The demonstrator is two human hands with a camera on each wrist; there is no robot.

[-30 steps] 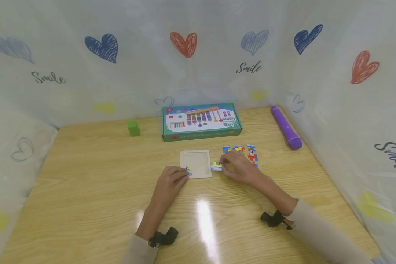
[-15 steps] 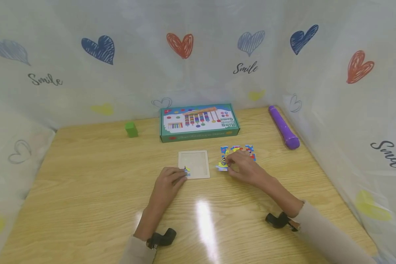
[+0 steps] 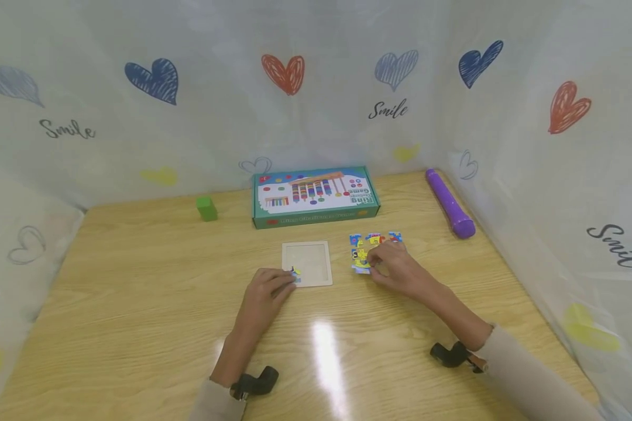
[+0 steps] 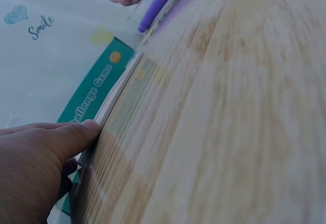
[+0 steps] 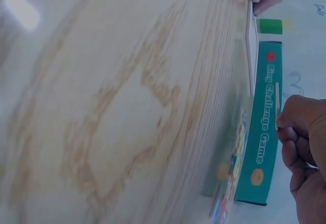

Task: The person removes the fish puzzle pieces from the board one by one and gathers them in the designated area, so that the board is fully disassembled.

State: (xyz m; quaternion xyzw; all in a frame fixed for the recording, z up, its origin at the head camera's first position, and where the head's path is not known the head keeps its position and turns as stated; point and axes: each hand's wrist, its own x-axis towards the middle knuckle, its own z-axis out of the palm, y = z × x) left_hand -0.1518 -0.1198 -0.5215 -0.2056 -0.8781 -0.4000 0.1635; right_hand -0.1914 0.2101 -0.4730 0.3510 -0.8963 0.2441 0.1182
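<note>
A shallow square wooden puzzle tray (image 3: 320,285) lies on the table, with one small puzzle piece (image 3: 296,271) in its near left corner. My left hand (image 3: 263,295) holds the tray at that corner, its fingertips partly covering the piece. In the left wrist view the thumb (image 4: 76,135) lies along the tray's edge. To the right of the tray, my right hand (image 3: 402,272) pinches a blue and yellow puzzle piece (image 3: 361,268) between thumb and fingers. The right wrist view shows this piece edge-on, raised off the table. Several loose puzzle pieces (image 3: 355,240) lie behind and partly under the right hand.
A green Ring Challenge Game box (image 3: 316,219) stands behind the tray. At the back left is a green block (image 3: 207,209), and a purple toy microphone (image 3: 450,204) lies at the right edge of the wooden table (image 3: 153,304). A printed curtain (image 3: 216,117) surrounds the table.
My right hand has moved right with the pinched piece, from beside the tray's edge to over the loose pieces. My left hand stays at the tray's corner. The head view has shifted slightly.
</note>
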